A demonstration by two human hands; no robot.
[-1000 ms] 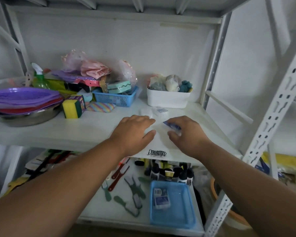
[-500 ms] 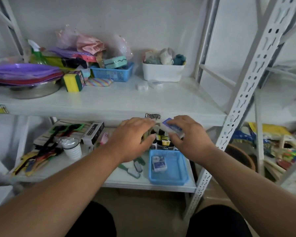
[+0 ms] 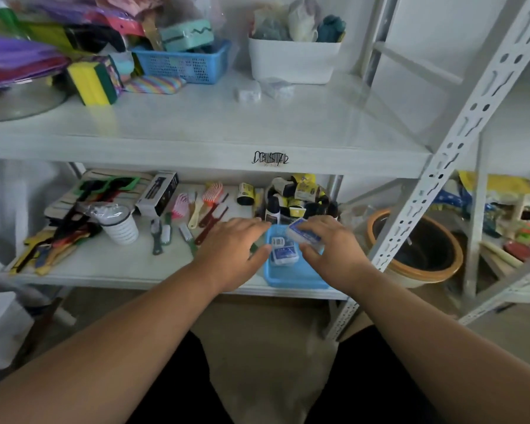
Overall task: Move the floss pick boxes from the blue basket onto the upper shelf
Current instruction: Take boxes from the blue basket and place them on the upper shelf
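Note:
On the lower shelf stands the blue basket (image 3: pixel 291 278), with two floss pick boxes (image 3: pixel 281 251) lying in it. My right hand (image 3: pixel 334 252) is over the basket's right side and is shut on another floss pick box (image 3: pixel 303 236) with a blue label, tilted. My left hand (image 3: pixel 234 250) hovers at the basket's left edge, fingers apart and holding nothing. On the upper shelf (image 3: pixel 196 123), two small clear boxes (image 3: pixel 262 90) lie in front of a white bin.
The upper shelf holds a white bin (image 3: pixel 292 61), a blue mesh basket (image 3: pixel 181 64), a yellow sponge (image 3: pixel 91 84) and a metal bowl (image 3: pixel 19 101). Brushes (image 3: pixel 196 206), bottles (image 3: pixel 297 197) and a white cup (image 3: pixel 120 224) crowd the lower shelf. A perforated upright (image 3: pixel 441 166) and a clay pot (image 3: pixel 416 246) stand to the right.
Both hands have dropped from the upper shelf's front edge to the blue basket on the lower shelf. The right hand has kept the blue-labelled box throughout.

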